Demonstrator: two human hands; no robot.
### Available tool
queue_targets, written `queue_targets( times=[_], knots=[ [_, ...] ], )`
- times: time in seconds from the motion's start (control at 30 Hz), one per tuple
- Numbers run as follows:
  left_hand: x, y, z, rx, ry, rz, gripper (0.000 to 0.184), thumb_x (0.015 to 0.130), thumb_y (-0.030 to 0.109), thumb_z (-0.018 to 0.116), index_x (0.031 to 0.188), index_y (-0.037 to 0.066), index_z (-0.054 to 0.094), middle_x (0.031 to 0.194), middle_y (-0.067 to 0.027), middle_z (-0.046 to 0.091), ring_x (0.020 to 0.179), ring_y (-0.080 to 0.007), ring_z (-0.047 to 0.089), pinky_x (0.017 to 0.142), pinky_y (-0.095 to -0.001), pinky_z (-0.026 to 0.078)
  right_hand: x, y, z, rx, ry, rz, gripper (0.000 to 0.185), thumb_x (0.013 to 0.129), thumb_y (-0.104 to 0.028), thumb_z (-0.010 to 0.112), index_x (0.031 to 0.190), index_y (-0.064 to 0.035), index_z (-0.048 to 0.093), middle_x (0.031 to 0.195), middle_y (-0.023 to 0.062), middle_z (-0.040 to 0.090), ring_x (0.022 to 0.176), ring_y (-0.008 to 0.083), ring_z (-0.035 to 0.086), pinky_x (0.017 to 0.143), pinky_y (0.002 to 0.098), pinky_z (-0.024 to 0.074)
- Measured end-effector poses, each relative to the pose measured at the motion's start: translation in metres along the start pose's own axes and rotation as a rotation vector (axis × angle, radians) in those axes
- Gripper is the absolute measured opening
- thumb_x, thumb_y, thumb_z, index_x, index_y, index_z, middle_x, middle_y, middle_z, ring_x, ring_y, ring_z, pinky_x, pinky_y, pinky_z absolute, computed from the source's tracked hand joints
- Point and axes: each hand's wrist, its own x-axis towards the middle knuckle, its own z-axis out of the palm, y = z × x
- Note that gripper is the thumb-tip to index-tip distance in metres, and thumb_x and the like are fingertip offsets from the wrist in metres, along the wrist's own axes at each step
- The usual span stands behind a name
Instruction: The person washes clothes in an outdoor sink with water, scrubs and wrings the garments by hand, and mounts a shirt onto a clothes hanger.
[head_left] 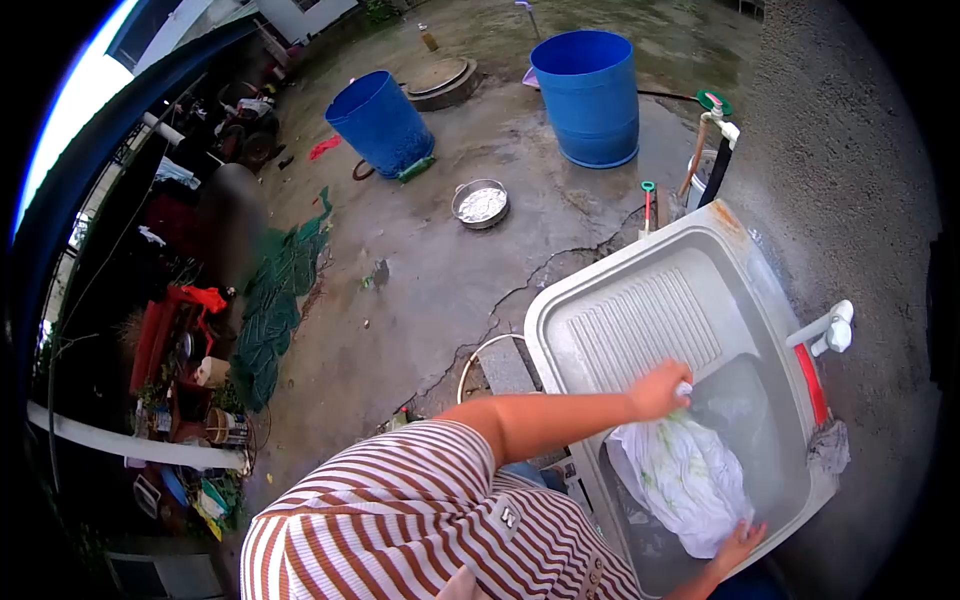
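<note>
A white cloth (690,485) with green marks hangs bunched over the basin of a pale grey laundry sink (540,325). My left hand (660,392) is closed in a fist on its upper end, and a small white bit pokes out beside the fingers. At the lower end, near the sink's near right rim, my right hand (738,548) grips the cloth's edge, its fingers partly hidden. Greyish water (735,400) lies in the basin beneath the cloth. Beyond my left hand is the sink's ribbed washboard (645,330).
A white tap (835,325) and a grey rag (828,447) are at the sink's right side. Two blue barrels (590,100) and a metal basin (481,204) stand on the wet concrete. Green netting (275,300) lies left; a standpipe (715,125) rises behind the sink.
</note>
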Motion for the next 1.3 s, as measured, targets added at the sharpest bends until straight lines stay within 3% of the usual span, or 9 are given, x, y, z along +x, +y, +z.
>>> queue_targets(
  times=[0.07, 0.13, 0.2, 0.3, 0.4, 0.73, 0.9, 1.13, 1.3],
  knots=[
    [-0.004, -0.017, 0.046, 0.432, -0.046, 0.151, 0.065, 0.073, 0.020, 0.081, 0.131, 0.010, 0.052, 0.139, -0.0169, 0.045, 0.126, -0.0365, 0.047, 0.107, -0.0431, 0.040, -0.006, 0.000, 0.016, -0.754, 0.038, -0.596, 0.069, 0.088, -0.021, 0.073, 0.146, -0.0010, 0.042, 0.148, 0.0219, 0.044, 0.135, 0.0361, 0.042, 0.115, 0.0455, 0.0301],
    [-0.023, -0.024, 0.079, 0.555, -0.215, 0.338, 0.070, 0.072, 0.024, 0.082, 0.134, 0.011, 0.051, 0.142, -0.0183, 0.043, 0.130, -0.0382, 0.044, 0.111, -0.0444, 0.035, -0.020, 0.047, 0.065, -0.757, -0.079, -0.733, 0.084, 0.083, -0.036, 0.075, 0.151, -0.0055, 0.036, 0.155, 0.0202, 0.034, 0.146, 0.0350, 0.028, 0.121, 0.0503, 0.0156],
    [-0.024, -0.071, 0.131, 0.584, -0.357, 0.642, 0.079, 0.071, 0.032, 0.081, 0.141, 0.013, 0.050, 0.151, -0.0199, 0.039, 0.139, -0.0390, 0.036, 0.119, -0.0483, 0.024, -0.067, -0.025, 0.098, -0.805, -0.322, -0.298, 0.089, 0.081, -0.053, 0.072, 0.155, -0.0219, 0.033, 0.162, 0.0201, 0.020, 0.150, 0.0431, 0.008, 0.117, 0.0631, 0.0060],
    [-0.028, -0.042, 0.119, 0.890, -0.758, 0.207, 0.092, 0.070, 0.050, 0.081, 0.150, 0.038, 0.038, 0.165, -0.0094, 0.016, 0.144, -0.0331, 0.028, 0.113, -0.0605, 0.024, -0.076, -0.023, 0.140, -0.896, -0.282, -0.208, 0.086, 0.081, -0.068, 0.062, 0.154, -0.0357, 0.031, 0.165, 0.0155, 0.013, 0.149, 0.0474, 0.003, 0.098, 0.0855, 0.0071],
    [-0.015, -0.041, 0.122, 1.051, -0.834, -0.001, 0.100, 0.079, 0.065, 0.068, 0.157, 0.042, 0.011, 0.167, -0.0047, -0.008, 0.145, -0.0392, 0.022, 0.108, -0.0681, 0.024, -0.072, -0.029, 0.154, -0.935, -0.265, -0.170, 0.084, 0.081, -0.067, 0.063, 0.153, -0.0362, 0.032, 0.164, 0.0168, 0.015, 0.148, 0.0497, 0.004, 0.098, 0.0845, 0.0152],
    [0.027, -0.106, 0.189, 1.193, -0.833, -0.066, 0.055, 0.091, 0.051, 0.059, 0.143, 0.032, 0.049, 0.152, -0.0082, 0.042, 0.133, -0.0310, 0.048, 0.104, -0.0549, 0.036, -0.026, -0.018, 0.156, -1.061, -0.396, -0.093, 0.056, 0.089, -0.051, 0.060, 0.123, -0.0063, 0.066, 0.134, 0.0218, 0.059, 0.131, 0.0396, 0.049, 0.108, 0.0562, 0.0351],
    [0.041, -0.065, 0.126, 0.457, -0.912, 0.120, 0.052, 0.093, 0.042, 0.059, 0.136, 0.013, 0.057, 0.141, -0.0105, 0.055, 0.128, -0.0354, 0.053, 0.106, -0.0493, 0.040, -0.014, -0.021, 0.100, -0.387, -0.648, -0.080, 0.048, 0.089, -0.041, 0.064, 0.125, -0.0104, 0.066, 0.124, 0.0176, 0.066, 0.122, 0.0392, 0.057, 0.107, 0.0380, 0.0423],
    [-0.053, -0.056, 0.083, 0.836, -0.594, 0.316, 0.062, 0.089, 0.045, 0.065, 0.141, 0.013, 0.052, 0.140, -0.0158, 0.055, 0.137, -0.0329, 0.043, 0.112, -0.0468, 0.035, -0.106, -0.035, 0.103, -0.774, -0.392, -0.188, 0.063, 0.073, -0.027, 0.080, 0.132, -0.0168, 0.059, 0.145, 0.0072, 0.052, 0.144, 0.0349, 0.032, 0.102, 0.0516, 0.0441],
    [-0.029, -0.081, 0.086, 0.491, -0.967, -0.196, 0.073, 0.090, 0.056, 0.060, 0.150, 0.018, 0.041, 0.148, -0.0188, 0.045, 0.138, -0.0412, 0.039, 0.114, -0.0449, 0.033, -0.059, -0.012, 0.107, -0.370, -0.382, -0.048, 0.040, 0.075, -0.010, 0.073, 0.114, -0.0113, 0.064, 0.117, 0.0058, 0.065, 0.114, 0.0255, 0.056, 0.089, 0.0418, 0.0495]
  ],
)
